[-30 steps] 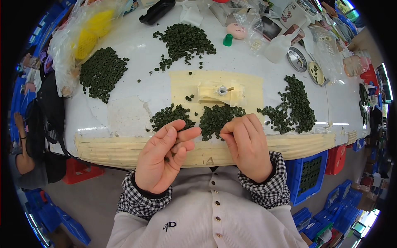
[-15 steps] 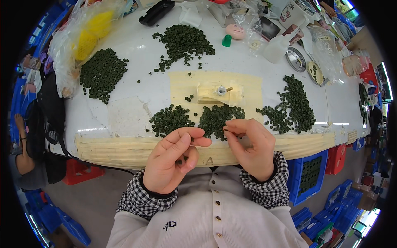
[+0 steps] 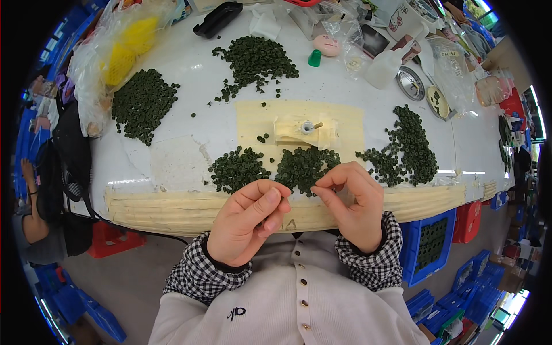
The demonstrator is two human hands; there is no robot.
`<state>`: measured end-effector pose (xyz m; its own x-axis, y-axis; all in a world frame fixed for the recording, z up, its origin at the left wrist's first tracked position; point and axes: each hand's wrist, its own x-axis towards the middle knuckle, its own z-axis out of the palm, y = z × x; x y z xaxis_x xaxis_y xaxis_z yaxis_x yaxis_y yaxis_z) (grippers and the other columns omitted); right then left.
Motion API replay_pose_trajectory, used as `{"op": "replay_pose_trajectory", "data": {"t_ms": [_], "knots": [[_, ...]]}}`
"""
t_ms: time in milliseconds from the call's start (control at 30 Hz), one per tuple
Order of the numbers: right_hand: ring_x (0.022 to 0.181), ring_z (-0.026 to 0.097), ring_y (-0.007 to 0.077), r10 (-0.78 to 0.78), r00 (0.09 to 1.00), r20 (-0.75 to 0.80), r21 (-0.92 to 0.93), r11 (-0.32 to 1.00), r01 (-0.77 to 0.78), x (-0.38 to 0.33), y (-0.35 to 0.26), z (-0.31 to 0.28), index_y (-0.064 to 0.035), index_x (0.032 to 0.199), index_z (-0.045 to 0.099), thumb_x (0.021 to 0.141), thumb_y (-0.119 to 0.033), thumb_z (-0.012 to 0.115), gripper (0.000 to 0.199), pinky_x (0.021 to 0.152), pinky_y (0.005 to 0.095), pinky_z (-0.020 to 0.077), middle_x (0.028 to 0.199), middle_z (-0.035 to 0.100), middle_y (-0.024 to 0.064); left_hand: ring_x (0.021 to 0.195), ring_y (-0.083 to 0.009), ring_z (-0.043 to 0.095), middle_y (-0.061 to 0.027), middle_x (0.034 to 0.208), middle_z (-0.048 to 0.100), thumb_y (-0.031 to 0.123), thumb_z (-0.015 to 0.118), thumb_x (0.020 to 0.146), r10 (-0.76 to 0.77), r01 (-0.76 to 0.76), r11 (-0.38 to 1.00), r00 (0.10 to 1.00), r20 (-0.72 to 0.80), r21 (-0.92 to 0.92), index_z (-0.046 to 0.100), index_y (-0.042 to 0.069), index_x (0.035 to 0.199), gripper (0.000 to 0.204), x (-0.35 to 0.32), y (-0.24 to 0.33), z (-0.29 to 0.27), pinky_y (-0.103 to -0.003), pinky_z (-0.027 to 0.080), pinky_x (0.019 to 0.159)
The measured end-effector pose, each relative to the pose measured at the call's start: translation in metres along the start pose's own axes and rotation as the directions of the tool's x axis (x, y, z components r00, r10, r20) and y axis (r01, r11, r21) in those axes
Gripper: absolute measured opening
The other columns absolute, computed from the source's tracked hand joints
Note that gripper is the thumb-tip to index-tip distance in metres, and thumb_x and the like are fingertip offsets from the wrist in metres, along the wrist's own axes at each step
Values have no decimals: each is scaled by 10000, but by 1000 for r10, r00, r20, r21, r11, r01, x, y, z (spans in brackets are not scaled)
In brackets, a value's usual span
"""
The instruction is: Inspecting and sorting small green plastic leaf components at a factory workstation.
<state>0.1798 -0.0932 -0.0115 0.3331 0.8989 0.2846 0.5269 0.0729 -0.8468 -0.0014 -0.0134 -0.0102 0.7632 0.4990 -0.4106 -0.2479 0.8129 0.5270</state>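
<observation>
My left hand (image 3: 247,221) is closed above the table's front edge, its thumb pressed against the curled fingers. Whatever lies inside it is hidden. To its right, my right hand (image 3: 355,204) pinches thumb and forefinger together; anything between the tips is too small to make out. Those tips are at the near side of a pile of small dark green round pieces (image 3: 303,167). A similar pile (image 3: 236,168) lies just beyond my left hand. Behind both piles, a taped block (image 3: 293,133) carries a small upright tube with a thin rod (image 3: 314,126).
More green pieces form heaps at far left (image 3: 144,103), far middle (image 3: 256,60) and right (image 3: 411,146). A plastic bag with yellow contents (image 3: 129,49), a black tray (image 3: 218,18), a green cap (image 3: 314,57) and a round metal lid (image 3: 410,83) lie farther back. Padding (image 3: 155,207) covers the front edge.
My left fingers have curled in, hiding small dark pieces that showed between them, and that hand has shifted slightly right. My right fingertips have dropped a little toward the near edge.
</observation>
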Motion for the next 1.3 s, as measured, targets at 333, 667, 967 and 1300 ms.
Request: {"op": "replay_pose_trajectory", "data": {"t_ms": [333,667,967,1300], "knots": [[851,526,68,242,922,303,629,676,-384,-9,-1,-4,34,972,561,875,8,571,101,778,210,432,924,565,31,594,-26,476,-96,994,660,122,516,942,-37,38,999,997,65,-10,586,53,1080,169,4,-2,1,-142,368,511],[874,520,63,232,906,353,665,619,-417,-9,-2,-1,32,978,535,897,-13,548,94,791,207,431,927,535,22,588,-33,488,-97,989,661,121,526,937,-7,6,1000,999,37,31,583,40,1063,160,5,-3,4,-156,376,506],[807,543,93,180,941,288,571,756,-320,-9,-7,1,29,919,564,865,-9,578,67,739,219,449,894,556,48,576,-39,456,-63,876,654,120,545,928,39,-41,993,999,21,107,607,22,1025,151,6,-9,5,-167,362,511],[844,492,110,193,924,330,469,816,-338,-8,-13,-2,11,910,556,866,-13,581,56,777,246,400,912,517,50,575,-33,412,-42,846,638,56,583,892,61,-63,997,997,48,38,607,21,1023,138,5,-12,3,-172,342,523]]}}
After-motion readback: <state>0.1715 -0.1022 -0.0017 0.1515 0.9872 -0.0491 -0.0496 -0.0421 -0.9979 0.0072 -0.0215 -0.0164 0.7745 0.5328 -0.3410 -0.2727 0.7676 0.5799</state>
